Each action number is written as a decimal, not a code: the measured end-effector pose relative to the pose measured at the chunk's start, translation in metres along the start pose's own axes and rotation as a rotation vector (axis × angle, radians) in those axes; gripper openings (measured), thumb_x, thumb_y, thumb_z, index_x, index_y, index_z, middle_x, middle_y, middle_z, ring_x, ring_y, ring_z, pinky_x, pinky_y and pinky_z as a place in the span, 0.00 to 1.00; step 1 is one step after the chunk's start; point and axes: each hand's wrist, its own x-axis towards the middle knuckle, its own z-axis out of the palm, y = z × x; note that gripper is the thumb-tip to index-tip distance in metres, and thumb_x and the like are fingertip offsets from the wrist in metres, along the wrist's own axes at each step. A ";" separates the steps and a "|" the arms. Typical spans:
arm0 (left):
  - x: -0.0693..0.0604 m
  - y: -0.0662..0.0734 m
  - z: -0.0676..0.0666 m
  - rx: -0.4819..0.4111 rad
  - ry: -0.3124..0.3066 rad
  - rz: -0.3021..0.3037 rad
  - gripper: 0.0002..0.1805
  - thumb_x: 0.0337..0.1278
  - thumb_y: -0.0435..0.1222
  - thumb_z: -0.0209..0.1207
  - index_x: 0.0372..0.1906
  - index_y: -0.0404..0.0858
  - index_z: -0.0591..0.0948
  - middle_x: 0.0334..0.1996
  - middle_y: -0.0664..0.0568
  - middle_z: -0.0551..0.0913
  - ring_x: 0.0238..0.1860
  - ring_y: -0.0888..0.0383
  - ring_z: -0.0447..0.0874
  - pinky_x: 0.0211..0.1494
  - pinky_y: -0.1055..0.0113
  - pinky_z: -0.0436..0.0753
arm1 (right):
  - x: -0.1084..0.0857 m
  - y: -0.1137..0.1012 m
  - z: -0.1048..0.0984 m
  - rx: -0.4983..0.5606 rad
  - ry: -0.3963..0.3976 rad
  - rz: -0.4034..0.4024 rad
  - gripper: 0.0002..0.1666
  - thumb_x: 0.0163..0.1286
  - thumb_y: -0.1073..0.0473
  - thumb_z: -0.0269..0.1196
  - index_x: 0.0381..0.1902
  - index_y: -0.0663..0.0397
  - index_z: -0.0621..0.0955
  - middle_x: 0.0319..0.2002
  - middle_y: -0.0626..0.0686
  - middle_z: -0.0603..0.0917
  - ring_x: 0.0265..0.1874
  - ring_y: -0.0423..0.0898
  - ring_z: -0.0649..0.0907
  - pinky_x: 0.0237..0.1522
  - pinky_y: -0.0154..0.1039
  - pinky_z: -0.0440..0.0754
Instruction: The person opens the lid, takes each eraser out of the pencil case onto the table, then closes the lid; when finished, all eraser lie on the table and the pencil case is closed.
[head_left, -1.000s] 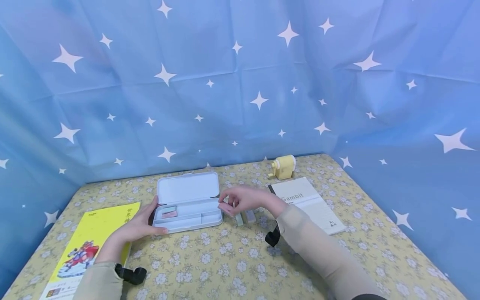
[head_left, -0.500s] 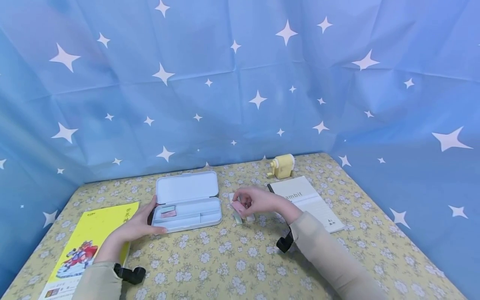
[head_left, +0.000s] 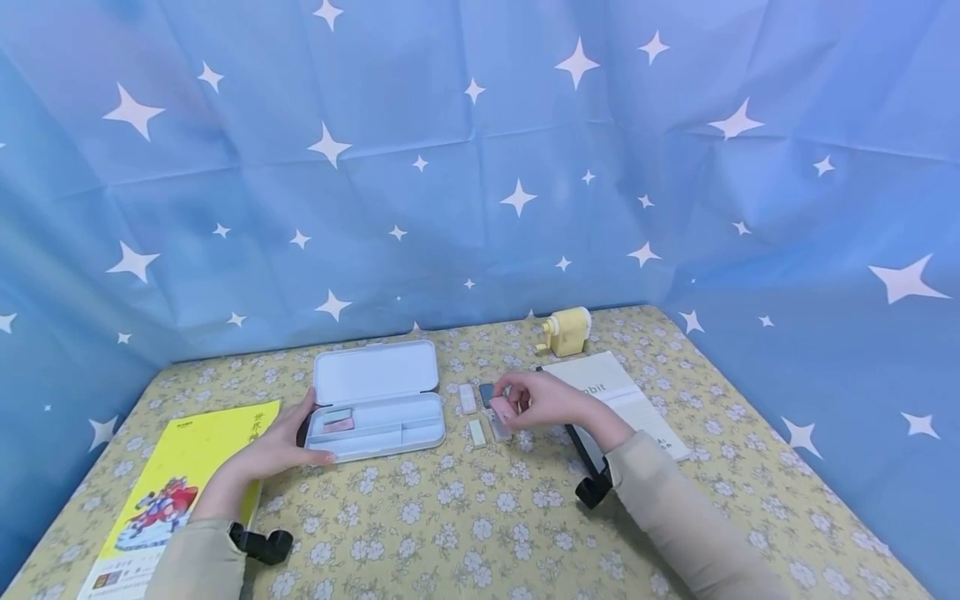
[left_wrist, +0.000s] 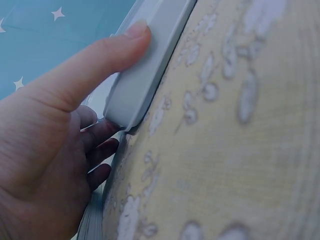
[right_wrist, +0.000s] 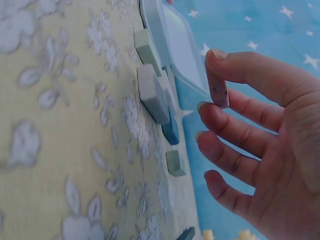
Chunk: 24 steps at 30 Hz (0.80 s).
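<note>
An open pale pencil case [head_left: 420, 433] stands on the table with its lid raised at the back. My left hand [head_left: 273, 446] holds its left end, the thumb [left_wrist: 117, 50] along the front wall and the other fingers curled by the end. Inside the case lie a green eraser [head_left: 337, 415] and a pink one [head_left: 340, 426]. Between thumb and fingers, my right hand [head_left: 543, 400] pinches another pink eraser [head_left: 502, 408], raised off the table. Below and beside it lie a white eraser [head_left: 467, 398], a dark blue one [head_left: 487, 393], a pale green one [head_left: 477, 432] and a greyish one [right_wrist: 152, 95].
A yellow book [head_left: 198, 450] lies at the left, near my left forearm. To the right is a notebook [head_left: 622, 392], partly under my right wrist. Behind it stands a yellow pencil sharpener [head_left: 567, 332] with a crank. A blue star-patterned curtain [head_left: 465, 208] hangs behind the table.
My right hand has moved right, from the pencil case's right edge to over the loose erasers, still pinching the pink eraser. The left hand stays on the case.
</note>
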 end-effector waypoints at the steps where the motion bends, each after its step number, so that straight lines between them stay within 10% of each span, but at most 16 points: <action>1: 0.000 0.000 0.000 0.000 0.000 -0.002 0.66 0.45 0.50 0.72 0.76 0.31 0.38 0.73 0.28 0.42 0.71 0.28 0.37 0.66 0.31 0.47 | -0.001 0.001 -0.001 0.001 0.003 0.004 0.22 0.60 0.57 0.70 0.52 0.44 0.78 0.28 0.45 0.80 0.25 0.42 0.77 0.29 0.41 0.77; 24: 0.000 0.002 -0.001 0.001 0.007 0.001 0.66 0.45 0.50 0.72 0.75 0.28 0.39 0.73 0.27 0.43 0.71 0.28 0.38 0.66 0.31 0.48 | -0.017 0.024 -0.006 -0.088 0.026 0.017 0.21 0.54 0.57 0.74 0.46 0.48 0.80 0.29 0.46 0.79 0.23 0.43 0.75 0.26 0.39 0.76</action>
